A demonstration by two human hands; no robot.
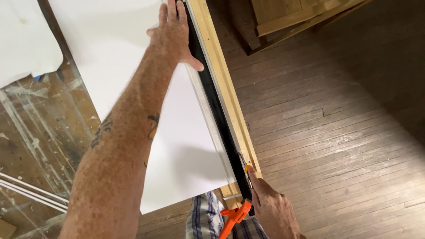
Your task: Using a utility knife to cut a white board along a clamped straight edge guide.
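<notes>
- White board (177,146) lies flat on the table (40,146), its right edge tucked under the long black straightedge (217,110) that runs along a pale wooden rail (223,75) at the table's edge.
- Your left hand (173,33) is spread flat at the far end, palm on the board and fingers reaching onto the straightedge, thumb splayed toward you. That grip is wide and pressing, not closed on anything; press straight down so the board cannot creep sideways.
- Your right hand (272,210) is at the near end, closed around a small orange-tipped cutter (247,170) that meets the straightedge near the board's near corner. How the fingers wrap the handle is hidden behind the hand.
- Hold the cutter tight against the straightedge and steady in its angle, so the line should come out true.
- An orange clamp (234,217) sits just below the near end of the rail; I'd judge it wise to keep your wrist from knocking it.
- Keep the left thumb on the board side, away from the cutting edge.
- Stand square: the dark plank floor (336,132) drops away right beside the rail.
</notes>
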